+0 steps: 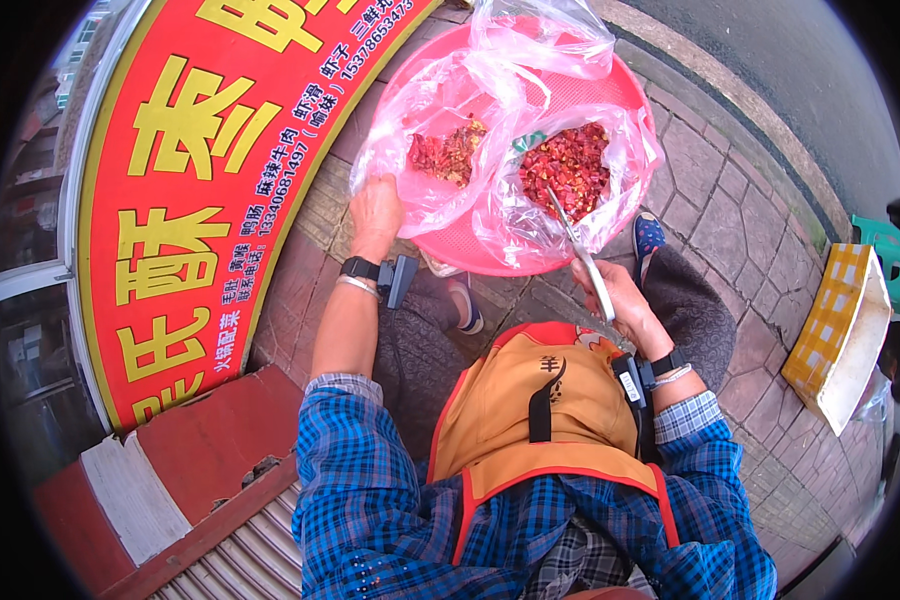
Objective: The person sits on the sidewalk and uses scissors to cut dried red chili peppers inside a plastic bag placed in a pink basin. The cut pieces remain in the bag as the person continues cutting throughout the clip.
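Observation:
My left hand (376, 210) grips the left edge of a clear plastic bag (427, 206). Inside that open bag lie cut dried red chili pieces (450, 154) mixed with pale seeds. In my right hand (616, 296) is a pair of metal scissors (594, 276), tips pointing into a second open plastic bag (495, 225). A larger heap of cut red chilies (566, 169) fills this right-hand bag, and the blade tips are at its near edge. Both bags rest in a round pink perforated plastic basket (461, 244). My right fingers partly hide the scissor handles.
Left of the basket stands a red signboard (187, 217) bearing yellow writing. A foam box (832, 330) with yellow checks sits on the paving (701, 187) at right, beside a green plastic stool (885, 255). A worn red board (217, 450) is at lower left.

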A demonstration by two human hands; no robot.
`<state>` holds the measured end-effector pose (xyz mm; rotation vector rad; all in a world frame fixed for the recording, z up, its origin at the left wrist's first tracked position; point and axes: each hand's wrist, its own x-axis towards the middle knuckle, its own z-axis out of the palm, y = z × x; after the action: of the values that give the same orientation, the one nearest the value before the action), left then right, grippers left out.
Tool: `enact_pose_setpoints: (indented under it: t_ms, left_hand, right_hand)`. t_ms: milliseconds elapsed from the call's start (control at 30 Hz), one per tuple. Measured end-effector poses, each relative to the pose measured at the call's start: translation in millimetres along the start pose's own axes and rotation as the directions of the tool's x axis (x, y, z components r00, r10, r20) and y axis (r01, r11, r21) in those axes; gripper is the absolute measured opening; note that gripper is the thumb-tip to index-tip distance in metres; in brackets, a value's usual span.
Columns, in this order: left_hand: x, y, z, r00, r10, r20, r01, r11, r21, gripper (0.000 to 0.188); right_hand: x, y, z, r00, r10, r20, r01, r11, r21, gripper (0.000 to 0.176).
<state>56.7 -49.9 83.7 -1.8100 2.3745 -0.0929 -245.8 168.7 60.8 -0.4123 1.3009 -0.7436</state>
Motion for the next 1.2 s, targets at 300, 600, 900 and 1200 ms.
enact_pose_setpoints:
  t_ms: [300,600,900,1200]
  left_hand:
    - [21,26,3,0.985,0.138,-0.109,-0.153,0.977,-0.146,0.019]
    - [85,37,78,0.971,-0.137,0.196,0.204,0.904,-0.376,0.043]
    - [94,24,104,0.968,-0.19,0.164,0.237,0.908,-0.344,0.033]
    - [87,19,116,0.971,-0.223,0.082,0.211,0.653,-0.728,0.023]
  right_hand:
    - [5,0,1,1.0,0.006,-0.003,-0.006,1.0,0.019,0.039]
    - [5,-1,-1,0.999,0.041,-0.031,-0.042,0.997,-0.061,0.043]
    - [8,-1,-1,1.0,0.02,-0.003,-0.02,0.999,-0.033,0.042]
    - [2,-6,2,1.0,-0.002,-0.015,0.0,0.993,-0.118,0.042]
